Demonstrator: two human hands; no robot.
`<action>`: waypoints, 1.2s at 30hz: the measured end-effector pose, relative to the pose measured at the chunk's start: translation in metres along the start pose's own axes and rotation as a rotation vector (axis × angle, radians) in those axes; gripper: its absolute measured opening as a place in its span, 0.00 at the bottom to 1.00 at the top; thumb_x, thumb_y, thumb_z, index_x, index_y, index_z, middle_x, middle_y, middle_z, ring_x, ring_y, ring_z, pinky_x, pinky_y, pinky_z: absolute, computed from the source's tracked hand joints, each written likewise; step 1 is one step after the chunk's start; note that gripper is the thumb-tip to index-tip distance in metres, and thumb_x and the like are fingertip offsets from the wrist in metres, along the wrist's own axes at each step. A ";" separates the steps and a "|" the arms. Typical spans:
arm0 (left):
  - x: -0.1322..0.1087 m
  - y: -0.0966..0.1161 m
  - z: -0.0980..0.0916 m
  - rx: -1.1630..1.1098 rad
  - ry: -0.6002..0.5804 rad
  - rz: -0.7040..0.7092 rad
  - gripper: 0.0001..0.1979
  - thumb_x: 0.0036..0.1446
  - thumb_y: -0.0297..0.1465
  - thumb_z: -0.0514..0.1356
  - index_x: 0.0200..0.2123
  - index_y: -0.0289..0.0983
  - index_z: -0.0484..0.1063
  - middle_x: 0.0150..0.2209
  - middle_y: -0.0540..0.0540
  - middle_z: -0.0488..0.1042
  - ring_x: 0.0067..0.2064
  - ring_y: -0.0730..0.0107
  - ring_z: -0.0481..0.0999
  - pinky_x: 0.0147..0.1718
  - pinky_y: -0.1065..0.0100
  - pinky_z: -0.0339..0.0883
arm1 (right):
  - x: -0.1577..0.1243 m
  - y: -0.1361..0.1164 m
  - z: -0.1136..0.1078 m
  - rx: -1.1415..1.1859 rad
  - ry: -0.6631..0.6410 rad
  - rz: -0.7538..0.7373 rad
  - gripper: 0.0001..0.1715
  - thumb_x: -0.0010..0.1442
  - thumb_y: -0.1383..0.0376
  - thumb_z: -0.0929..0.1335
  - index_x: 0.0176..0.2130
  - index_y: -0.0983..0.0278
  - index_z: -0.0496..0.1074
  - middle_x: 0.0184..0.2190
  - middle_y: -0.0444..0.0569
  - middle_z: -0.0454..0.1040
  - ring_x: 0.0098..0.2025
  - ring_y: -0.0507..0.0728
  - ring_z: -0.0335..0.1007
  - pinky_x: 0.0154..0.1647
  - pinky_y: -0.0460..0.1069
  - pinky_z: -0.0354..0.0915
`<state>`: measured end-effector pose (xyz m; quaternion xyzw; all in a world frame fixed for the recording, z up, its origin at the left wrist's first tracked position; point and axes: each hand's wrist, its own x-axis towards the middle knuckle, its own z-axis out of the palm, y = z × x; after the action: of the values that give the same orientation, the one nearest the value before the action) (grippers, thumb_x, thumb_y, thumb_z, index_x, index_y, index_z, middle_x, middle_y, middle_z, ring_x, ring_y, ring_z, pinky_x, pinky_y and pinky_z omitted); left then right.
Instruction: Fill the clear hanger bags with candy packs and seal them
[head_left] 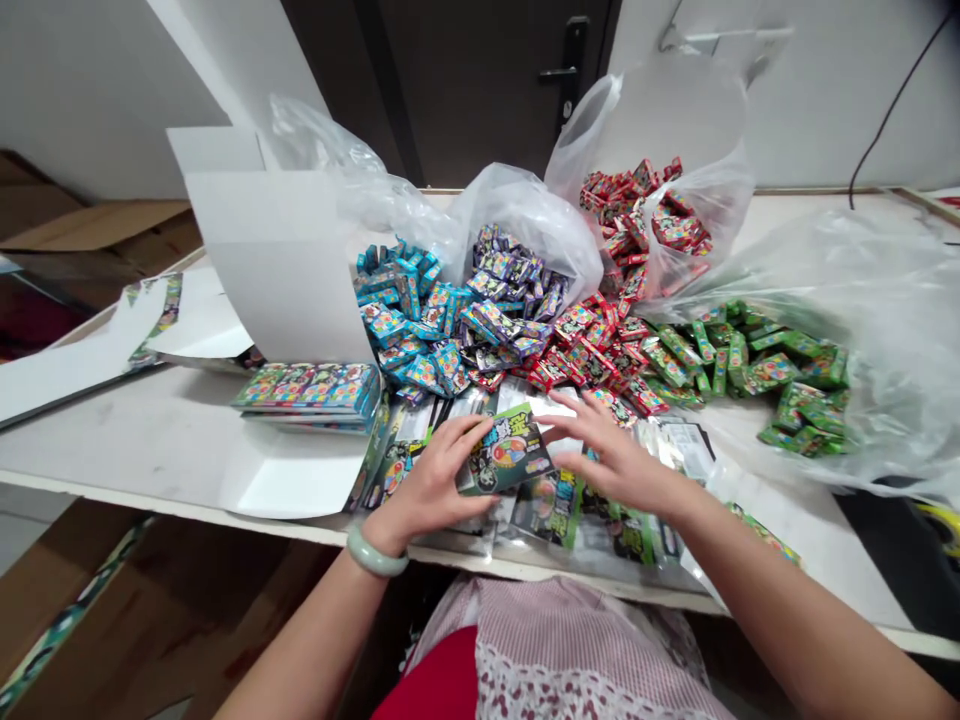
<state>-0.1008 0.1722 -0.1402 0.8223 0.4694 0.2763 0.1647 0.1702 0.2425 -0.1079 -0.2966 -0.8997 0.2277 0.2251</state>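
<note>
Head view, as I logged it remotely. Left grip (435,475): a bare hand, closed on one dark green printed packet (508,455), which lay over further clear-wrapped packets (551,508) near the front edge of the desk (180,430). Right grip (611,452): fingers spread, just beside the held packet's right edge; I could not tell whether they touched it. Behind, left to right: heaps of blue boxes (416,335), purple boxes (510,285), red boxes (589,350) and green boxes (750,350), with translucent bags (870,300) about them. At left: one white carton (274,280), unfolded, bearing stacked colourful packs (311,388).
</note>
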 end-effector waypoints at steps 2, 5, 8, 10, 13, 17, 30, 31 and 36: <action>-0.003 -0.004 -0.006 0.022 0.037 -0.039 0.44 0.49 0.34 0.68 0.66 0.45 0.49 0.61 0.38 0.59 0.62 0.48 0.59 0.59 0.43 0.58 | 0.025 0.017 0.002 0.009 0.158 0.046 0.15 0.67 0.59 0.61 0.51 0.57 0.69 0.47 0.50 0.76 0.54 0.60 0.67 0.59 0.62 0.58; -0.008 -0.007 -0.014 0.061 0.093 -0.078 0.45 0.49 0.34 0.68 0.66 0.46 0.49 0.60 0.39 0.59 0.62 0.47 0.60 0.59 0.42 0.58 | 0.072 0.045 0.010 -0.207 0.251 0.086 0.16 0.62 0.59 0.66 0.48 0.61 0.73 0.48 0.53 0.75 0.52 0.63 0.67 0.54 0.62 0.60; -0.013 -0.008 -0.018 0.077 0.121 -0.083 0.45 0.49 0.34 0.68 0.66 0.45 0.48 0.61 0.38 0.59 0.62 0.47 0.60 0.59 0.43 0.59 | 0.109 0.061 0.022 -0.430 0.211 0.106 0.18 0.58 0.62 0.69 0.49 0.62 0.73 0.54 0.57 0.70 0.56 0.68 0.61 0.54 0.64 0.58; -0.019 -0.010 -0.020 0.086 0.131 -0.087 0.45 0.50 0.34 0.68 0.66 0.45 0.48 0.61 0.38 0.59 0.61 0.47 0.60 0.59 0.44 0.60 | 0.118 0.066 0.027 -0.458 0.230 0.114 0.15 0.60 0.65 0.67 0.47 0.62 0.75 0.53 0.56 0.70 0.56 0.68 0.60 0.54 0.64 0.57; -0.031 -0.017 -0.023 0.108 0.141 -0.113 0.43 0.51 0.35 0.67 0.66 0.45 0.49 0.61 0.38 0.59 0.61 0.47 0.60 0.59 0.44 0.59 | 0.107 0.067 0.025 -0.309 0.311 0.111 0.14 0.62 0.65 0.64 0.45 0.62 0.74 0.48 0.55 0.73 0.52 0.65 0.64 0.53 0.62 0.59; -0.038 -0.023 -0.027 0.106 0.166 -0.154 0.41 0.53 0.36 0.66 0.66 0.45 0.49 0.61 0.39 0.58 0.62 0.48 0.59 0.60 0.45 0.57 | 0.070 0.061 0.017 0.264 0.413 0.348 0.15 0.59 0.54 0.66 0.36 0.63 0.72 0.32 0.49 0.74 0.35 0.58 0.69 0.38 0.54 0.65; -0.019 -0.014 -0.011 0.104 0.089 -0.066 0.39 0.54 0.38 0.65 0.65 0.44 0.51 0.60 0.40 0.59 0.61 0.50 0.61 0.60 0.47 0.58 | -0.016 0.062 0.005 0.765 0.181 0.621 0.19 0.52 0.57 0.70 0.44 0.62 0.75 0.42 0.50 0.76 0.34 0.54 0.71 0.35 0.51 0.68; -0.019 -0.013 -0.010 0.102 0.080 -0.066 0.39 0.54 0.38 0.65 0.65 0.44 0.51 0.60 0.40 0.59 0.61 0.50 0.61 0.60 0.47 0.58 | -0.019 0.063 0.007 0.701 0.211 0.560 0.18 0.54 0.57 0.69 0.44 0.61 0.75 0.44 0.50 0.76 0.36 0.55 0.71 0.37 0.52 0.68; -0.016 -0.012 -0.011 0.115 0.070 -0.069 0.39 0.54 0.38 0.65 0.65 0.44 0.51 0.60 0.39 0.59 0.61 0.49 0.61 0.61 0.47 0.57 | -0.036 0.056 0.021 0.024 0.291 0.089 0.15 0.60 0.68 0.66 0.47 0.59 0.74 0.42 0.53 0.74 0.45 0.59 0.68 0.46 0.58 0.66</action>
<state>-0.1222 0.1644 -0.1431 0.8037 0.5179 0.2718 0.1099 0.2090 0.2542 -0.1651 -0.3632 -0.8407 0.2029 0.3467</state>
